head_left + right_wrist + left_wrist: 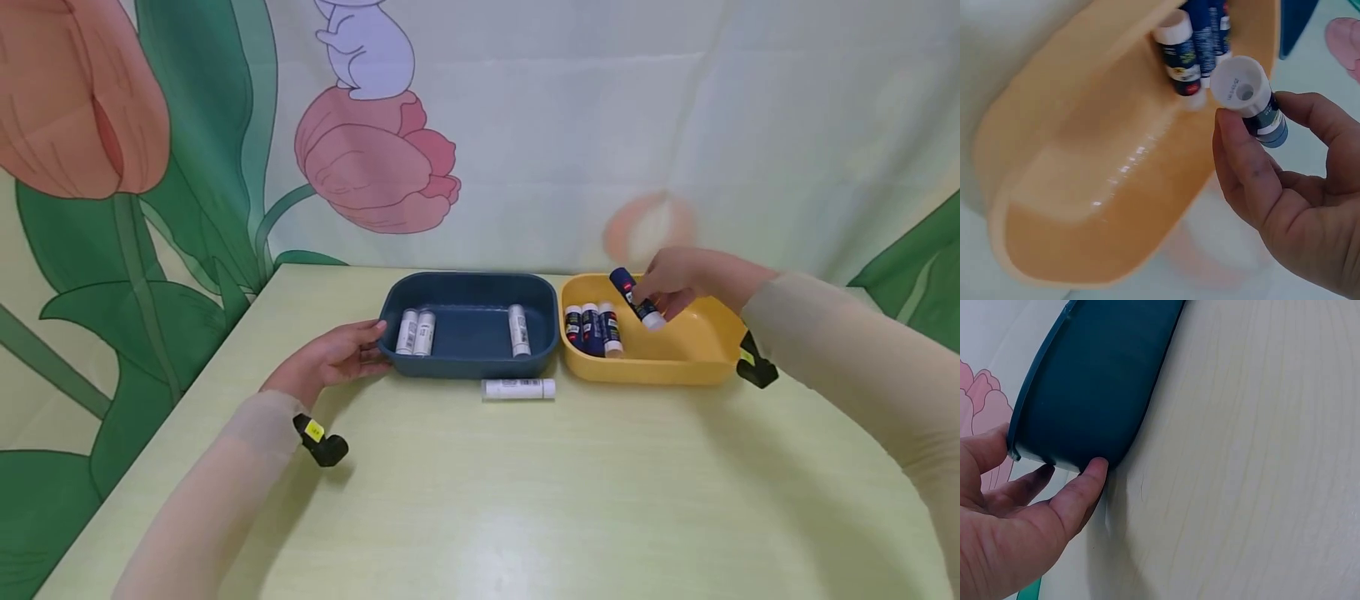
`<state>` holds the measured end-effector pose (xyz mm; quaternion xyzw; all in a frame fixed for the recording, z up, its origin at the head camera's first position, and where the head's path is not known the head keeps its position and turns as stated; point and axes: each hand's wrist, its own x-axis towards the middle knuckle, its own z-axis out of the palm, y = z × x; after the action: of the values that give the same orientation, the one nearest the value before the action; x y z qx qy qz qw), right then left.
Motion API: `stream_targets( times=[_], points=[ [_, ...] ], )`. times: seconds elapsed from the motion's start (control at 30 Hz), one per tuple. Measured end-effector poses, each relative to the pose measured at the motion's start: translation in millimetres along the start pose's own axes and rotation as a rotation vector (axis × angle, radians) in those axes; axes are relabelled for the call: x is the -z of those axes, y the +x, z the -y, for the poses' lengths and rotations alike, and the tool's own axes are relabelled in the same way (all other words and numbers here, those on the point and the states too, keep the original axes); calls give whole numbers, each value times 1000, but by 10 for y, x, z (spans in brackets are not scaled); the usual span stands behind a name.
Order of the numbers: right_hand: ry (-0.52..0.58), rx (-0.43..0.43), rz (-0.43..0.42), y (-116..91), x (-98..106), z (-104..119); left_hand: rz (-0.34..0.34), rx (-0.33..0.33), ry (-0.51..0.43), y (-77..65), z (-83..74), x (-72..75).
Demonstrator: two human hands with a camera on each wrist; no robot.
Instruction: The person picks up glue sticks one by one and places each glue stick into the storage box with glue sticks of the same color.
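Observation:
My right hand (671,283) pinches a navy glue stick (636,297) by its middle, tilted, over the yellow bin (675,373). Its white end (1241,84) faces the camera in the right wrist view. Three more navy glue sticks (592,328) stand side by side at that bin's left end. On the left, my left hand (337,357) touches the end wall of the dark blue bin (465,367), with a fingertip (1096,465) near its bottom corner. Inside this bin are three white glue sticks, two (416,332) at the left and one (519,331) at the right.
A white glue stick (519,389) lies sideways on the pale table (510,500) just in front of the blue bin. The two bins stand side by side near the table's back edge. Behind them hangs a cloth (562,150) printed with tulips and a white animal.

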<state>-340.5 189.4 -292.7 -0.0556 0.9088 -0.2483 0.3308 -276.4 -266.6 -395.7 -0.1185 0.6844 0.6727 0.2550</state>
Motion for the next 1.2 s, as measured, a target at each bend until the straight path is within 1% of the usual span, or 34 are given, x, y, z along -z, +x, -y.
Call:
stream_targets(
  times=[0.1, 0.27, 0.47, 0.73, 0.97, 1.07, 1.2],
  points=[
    [54, -39, 19, 113, -65, -100, 0, 1, 2, -1, -7, -5],
    [145, -99, 26, 260, -188, -241, 2, 6, 11, -2, -6, -7],
    [196, -116, 45, 349, -305, -322, 17, -4, 16, -1, 10, -7],
    [208, -151, 30, 377, -404, -331, 32, -3, 9, 11, 34, -5],
    [245, -146, 52, 413, -437, -338, 33, -5, 5, 12, 35, 3],
    [229, -141, 55, 422, -444, -330, 26, 5, 2, 16, 21, 7],
    [191, -131, 34, 423, -442, -320, 19, 2, 11, 21, -6, 11]
  ],
)
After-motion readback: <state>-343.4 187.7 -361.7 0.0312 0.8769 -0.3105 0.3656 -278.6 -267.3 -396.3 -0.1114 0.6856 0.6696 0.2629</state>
